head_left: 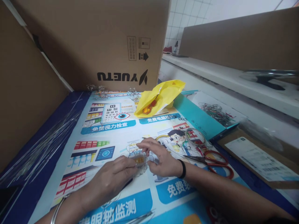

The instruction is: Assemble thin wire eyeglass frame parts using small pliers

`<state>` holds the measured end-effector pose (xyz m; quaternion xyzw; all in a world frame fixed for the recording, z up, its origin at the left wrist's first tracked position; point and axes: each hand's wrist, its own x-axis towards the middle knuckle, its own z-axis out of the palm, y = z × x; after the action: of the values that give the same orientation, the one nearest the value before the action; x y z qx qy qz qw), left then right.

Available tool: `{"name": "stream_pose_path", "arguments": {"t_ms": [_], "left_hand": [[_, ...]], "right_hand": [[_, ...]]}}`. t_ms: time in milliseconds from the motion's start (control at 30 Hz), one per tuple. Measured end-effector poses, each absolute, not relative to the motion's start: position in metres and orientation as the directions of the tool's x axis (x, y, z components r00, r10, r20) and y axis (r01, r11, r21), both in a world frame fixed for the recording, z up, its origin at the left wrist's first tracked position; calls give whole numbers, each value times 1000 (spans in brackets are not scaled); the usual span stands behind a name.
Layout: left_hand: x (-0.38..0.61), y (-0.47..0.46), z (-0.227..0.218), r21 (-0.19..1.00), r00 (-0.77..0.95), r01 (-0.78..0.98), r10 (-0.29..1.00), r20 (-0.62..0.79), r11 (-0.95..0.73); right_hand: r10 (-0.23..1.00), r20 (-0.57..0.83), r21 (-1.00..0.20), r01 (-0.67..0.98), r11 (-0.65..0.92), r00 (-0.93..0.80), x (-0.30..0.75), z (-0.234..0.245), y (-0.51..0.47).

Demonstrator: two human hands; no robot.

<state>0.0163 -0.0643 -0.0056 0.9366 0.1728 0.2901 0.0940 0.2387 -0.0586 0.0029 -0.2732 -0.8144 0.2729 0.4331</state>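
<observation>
Cardboard [81, 40] beyond left hand [113, 174] reads upside-down "YUETU".

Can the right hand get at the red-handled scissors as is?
Probably yes: the red-handled scissors lie just beyond the right forearm, with nothing seen covering them; the right hand would likely need to draw back.

"YUETU" is printed upside down, near a black arrow, on the cardboard box [93, 40] beyond the left grip [114, 172] and right grip [163, 158]. On the poster [123, 137], 免费视力检查 is shown beyond the left grip, 免费电脑 beyond the right, 监测 on the near side. The label [261, 158] right of the right grip cannot be read.
</observation>
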Motion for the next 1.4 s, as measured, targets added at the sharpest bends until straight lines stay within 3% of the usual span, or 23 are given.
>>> {"name": "stream_pose_path", "arguments": {"t_ms": [400,833,1133,1400], "left_hand": [[19,-64,1,302,736,267,396,549,-915],[22,-60,5,483,525,419,639,562,-769],[23,-58,3,630,539,372,711,451,-682],[17,-53,11,720,634,355,720,283,-596]], "right_hand": [[710,557,-703,210,679,-430,239,0,-60],[797,559,-701,385,601,-227,238,-7,-59],[716,602,-543,475,692,-354,232,-13,-68],[724,571,-562,460,688,-387,231,-10,-66]]}}
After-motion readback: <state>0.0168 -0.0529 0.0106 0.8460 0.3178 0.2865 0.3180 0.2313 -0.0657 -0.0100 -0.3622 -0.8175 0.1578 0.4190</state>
